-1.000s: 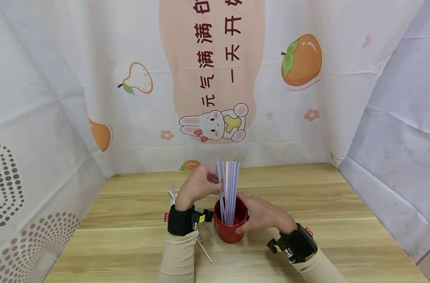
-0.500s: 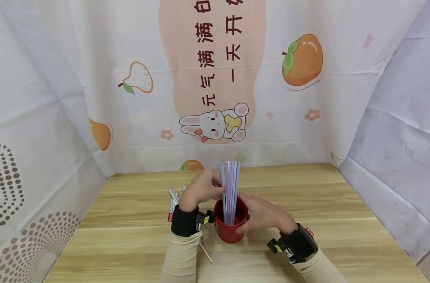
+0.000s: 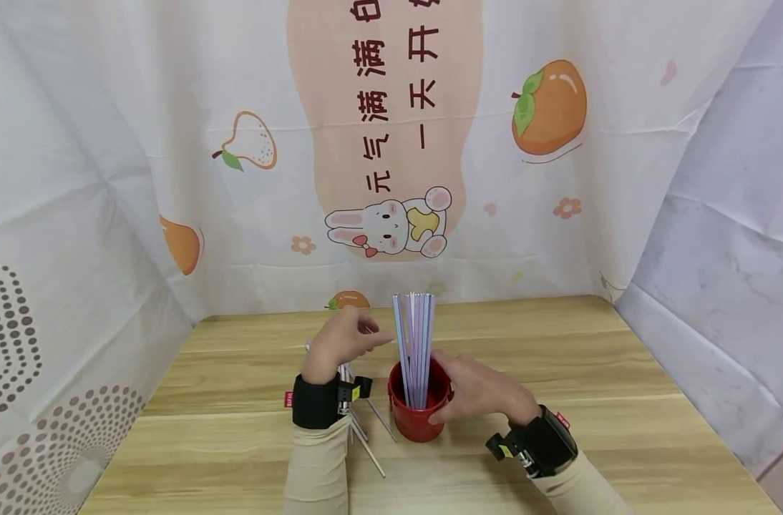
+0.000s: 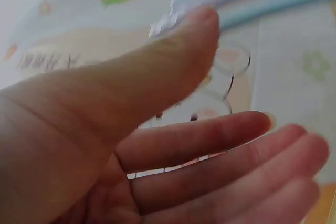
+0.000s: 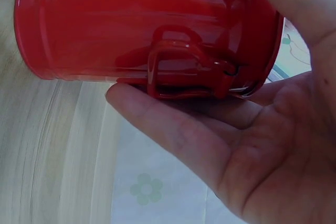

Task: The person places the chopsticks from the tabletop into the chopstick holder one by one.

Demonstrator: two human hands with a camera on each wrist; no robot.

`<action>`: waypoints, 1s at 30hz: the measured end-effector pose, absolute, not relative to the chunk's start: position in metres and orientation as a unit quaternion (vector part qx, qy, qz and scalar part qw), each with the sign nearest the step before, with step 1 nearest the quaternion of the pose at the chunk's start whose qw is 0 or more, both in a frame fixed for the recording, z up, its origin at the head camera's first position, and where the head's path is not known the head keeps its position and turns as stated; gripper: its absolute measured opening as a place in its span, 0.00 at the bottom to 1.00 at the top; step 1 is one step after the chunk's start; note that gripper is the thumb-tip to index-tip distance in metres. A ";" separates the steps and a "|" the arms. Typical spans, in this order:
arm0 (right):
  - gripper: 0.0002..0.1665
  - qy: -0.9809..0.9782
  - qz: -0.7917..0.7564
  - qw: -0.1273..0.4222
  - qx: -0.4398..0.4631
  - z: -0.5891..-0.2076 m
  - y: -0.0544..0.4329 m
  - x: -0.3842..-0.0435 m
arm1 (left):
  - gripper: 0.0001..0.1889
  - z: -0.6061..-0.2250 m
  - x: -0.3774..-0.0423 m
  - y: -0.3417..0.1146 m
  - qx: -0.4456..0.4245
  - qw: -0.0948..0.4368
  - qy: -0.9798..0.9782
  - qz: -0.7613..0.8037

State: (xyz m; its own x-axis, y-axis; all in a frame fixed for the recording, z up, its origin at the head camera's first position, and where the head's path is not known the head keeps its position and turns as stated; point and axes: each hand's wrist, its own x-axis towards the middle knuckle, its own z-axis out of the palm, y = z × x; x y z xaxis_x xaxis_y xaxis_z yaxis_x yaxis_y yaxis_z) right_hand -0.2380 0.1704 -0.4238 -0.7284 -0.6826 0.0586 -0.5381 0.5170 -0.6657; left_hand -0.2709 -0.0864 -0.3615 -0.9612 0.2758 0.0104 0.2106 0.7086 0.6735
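The left grip is released: thumb and fingers stand apart with nothing between them, the fingertips just beside the upright sticks. A black wristband circles that wrist above a beige sleeve. Under the hand and forearm, several loose sticks lie crossed on the wood-grain tabletop. Farther back, a rabbit print shows sideways on the hanging cloth. Next comes a small red bucket with a wire handle loop at its side, standing on the tabletop; a bundle of slim pastel sticks, lilac, pale blue and white, rises from it, leaning slightly. The right grip grasps the bucket, thumb at the near side, fingers around the far side.
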 end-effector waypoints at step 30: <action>0.52 0.853 -0.359 0.113 -0.361 -0.423 0.171 -0.237 | 0.15 -0.438 -0.306 -0.124 -0.084 0.085 0.952 0.281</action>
